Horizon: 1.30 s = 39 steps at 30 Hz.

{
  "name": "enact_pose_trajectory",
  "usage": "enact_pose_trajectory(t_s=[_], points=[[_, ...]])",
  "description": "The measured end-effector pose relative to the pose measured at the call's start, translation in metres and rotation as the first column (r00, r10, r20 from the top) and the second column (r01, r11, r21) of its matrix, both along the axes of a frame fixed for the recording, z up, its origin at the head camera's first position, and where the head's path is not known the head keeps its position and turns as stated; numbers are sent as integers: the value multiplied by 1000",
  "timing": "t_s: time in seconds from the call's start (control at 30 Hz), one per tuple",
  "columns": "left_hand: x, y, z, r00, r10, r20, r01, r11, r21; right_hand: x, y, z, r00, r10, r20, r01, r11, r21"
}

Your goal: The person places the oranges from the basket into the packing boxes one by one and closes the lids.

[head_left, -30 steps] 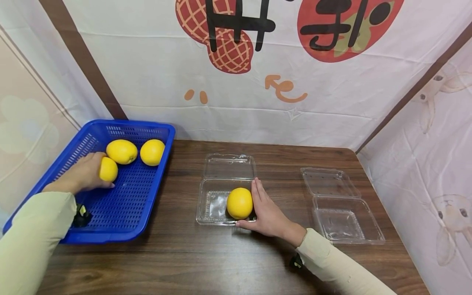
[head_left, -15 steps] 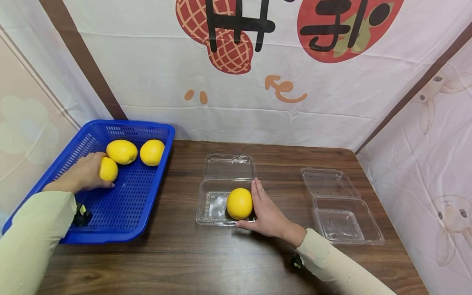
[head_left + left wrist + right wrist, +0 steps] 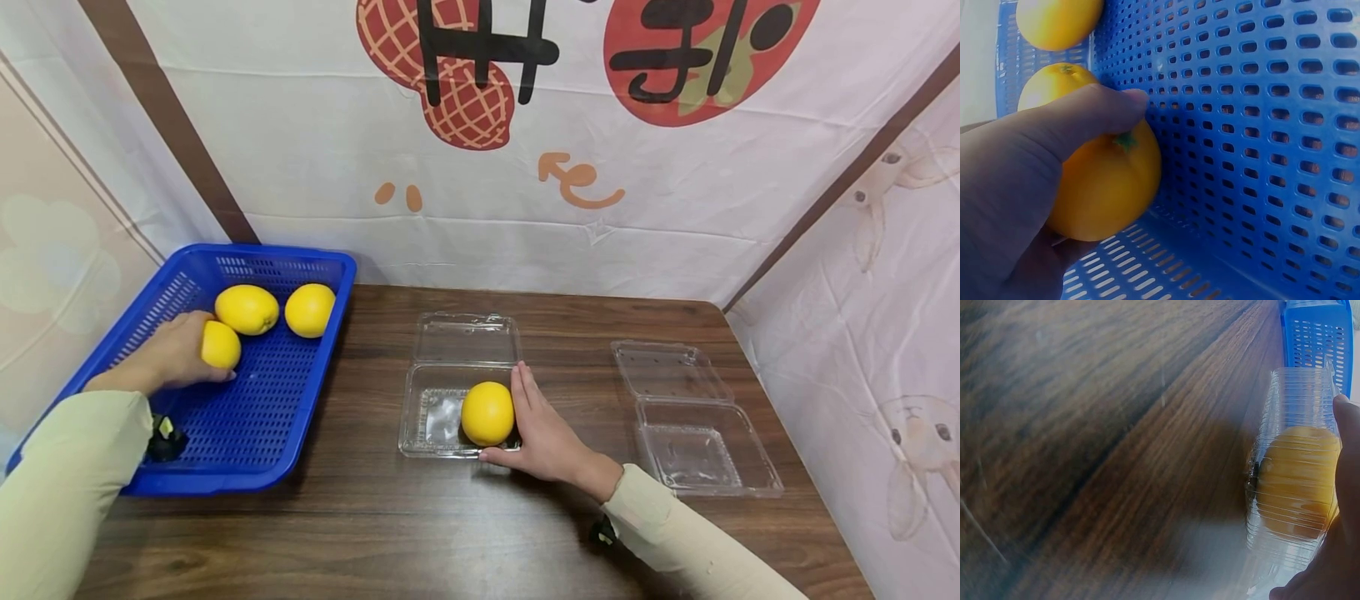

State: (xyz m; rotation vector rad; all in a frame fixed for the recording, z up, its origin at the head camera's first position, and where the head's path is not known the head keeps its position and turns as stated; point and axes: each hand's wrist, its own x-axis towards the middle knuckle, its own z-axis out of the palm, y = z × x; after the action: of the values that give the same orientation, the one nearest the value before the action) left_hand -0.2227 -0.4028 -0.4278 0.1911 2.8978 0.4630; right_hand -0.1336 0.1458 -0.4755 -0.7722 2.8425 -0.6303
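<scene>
In the head view my left hand reaches into the blue basket and grips a yellow-orange orange. The left wrist view shows the thumb lying across the top of this orange, near its green stem end. Two more oranges, one beside it and one in the far right corner, lie in the basket. My right hand rests with straight fingers along the right side of an open clear plastic clamshell box, thumb at its front edge. One orange sits in the box's right half.
A second clear clamshell box, lid folded back, lies on the brown wooden table to the right. A printed cloth hangs behind the table, with more cloth at both sides. The basket stands at the left.
</scene>
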Motion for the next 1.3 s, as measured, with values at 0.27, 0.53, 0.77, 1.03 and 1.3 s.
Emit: enact_pose_trajectory(t_s=[0.27,0.53,0.77,1.03,1.3], points=[[0,2,1,1000,17,-2,-17,1000,-5,-1,0,1,1000,2,1,-2,1000,-2],[2,3,4,1000,-10,-4,10,1000,23,-2,0,1,1000,5,2,-5,1000,-4],[2,3,7,1000,-21,6,21,998,59,-1,0,0,1000,0,-2,0,1000,-11],[2,8,11,999,-30,-33,33,994,103,0,1,-1,1000,2,-8,-2,1000,-14],[4,16,20,997,-37,-70,46,990,136,0,1,-1,1000,-1,-8,1,1000,-18]])
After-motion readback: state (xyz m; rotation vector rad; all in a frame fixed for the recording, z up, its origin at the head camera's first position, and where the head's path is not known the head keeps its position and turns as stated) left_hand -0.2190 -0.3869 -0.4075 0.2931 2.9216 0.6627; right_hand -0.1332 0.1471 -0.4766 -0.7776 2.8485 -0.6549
